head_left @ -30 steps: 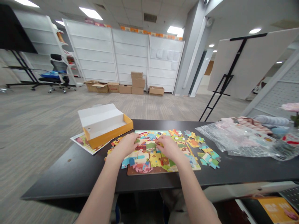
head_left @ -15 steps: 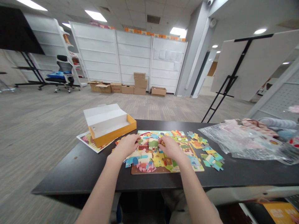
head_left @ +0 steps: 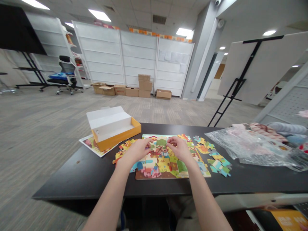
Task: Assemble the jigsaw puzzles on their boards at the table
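Note:
A colourful jigsaw puzzle board (head_left: pixel 166 175) lies flat before me, much of it covered with pieces. A green-and-cream puzzle piece (head_left: pixel 161 142) is over its upper middle. My right hand (head_left: pixel 178 148) pinches that piece at its right edge. Across from it, my left hand (head_left: pixel 138 150) hovers over the board's left part, fingers curled loosely and apart, with nothing visible in them. Loose puzzle pieces (head_left: pixel 218 163) are scattered right of the board. More loose pieces (head_left: pixel 127 146) lie to its left, partly hidden by my left hand and forearm.
An open yellow box (head_left: pixel 117 136) rests on a printed sheet (head_left: pixel 89 146) at the table's left. Clear plastic packaging (head_left: pixel 250 149) and folded fabric (head_left: pixel 267 131) occupy the right side. The black table's (head_left: pixel 79 179) left edge drops to the carpet.
The green-and-cream piece has moved up and slightly right across the board with my right hand. My left hand has shifted a little right, its fingers now apart from the piece.

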Demonstrator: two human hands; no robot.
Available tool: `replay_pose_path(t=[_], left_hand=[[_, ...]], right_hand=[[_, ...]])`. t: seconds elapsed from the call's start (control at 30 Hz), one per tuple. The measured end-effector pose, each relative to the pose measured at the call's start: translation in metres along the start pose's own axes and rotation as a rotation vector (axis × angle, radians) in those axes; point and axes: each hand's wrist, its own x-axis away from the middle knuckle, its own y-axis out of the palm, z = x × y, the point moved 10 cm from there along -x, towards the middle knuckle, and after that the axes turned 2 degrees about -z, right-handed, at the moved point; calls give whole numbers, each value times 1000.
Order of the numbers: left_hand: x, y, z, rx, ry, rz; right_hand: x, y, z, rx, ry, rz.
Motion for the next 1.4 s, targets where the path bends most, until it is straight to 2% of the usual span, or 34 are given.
replay_pose_path(t=[0.17, 0.27, 0.33, 0.5, 0.7, 0.83, 0.93, 1.03, 1.17, 1.27, 1.4], left_hand=[[5, -18, 24, 82, 119, 106], [6, -13, 43, 111, 199, 83], [5, -9, 50, 101, 200, 89], [2, -8, 54, 19, 148, 151], [0, -16, 37, 40, 73, 166], [2, -12, 48, 7, 116, 158], [4, -11, 57, -72, 100, 237], [3, -12, 62, -117, 82, 289], [1, -17, 52, -110, 76, 250], [2, -25, 27, -140, 31, 195], [7, -18, -11, -165, -52, 10]], right_hand=[[1, 8, 0, -96, 6, -22], [1, 10, -2, -107, -7, -6], [0, 9, -1, -101, 3, 29], [0, 8, 0, -127, 21, 93], [2, 16, -16, -129, -55, 75], [5, 13, -25, -138, -60, 158], [6, 7, -26, -152, -47, 222], [6, 7, -25, -178, -47, 220], [6, 9, -27, -148, -88, 190], [7, 17, -32, 86, -132, 112], [12, 36, -35, 370, -187, -61]])
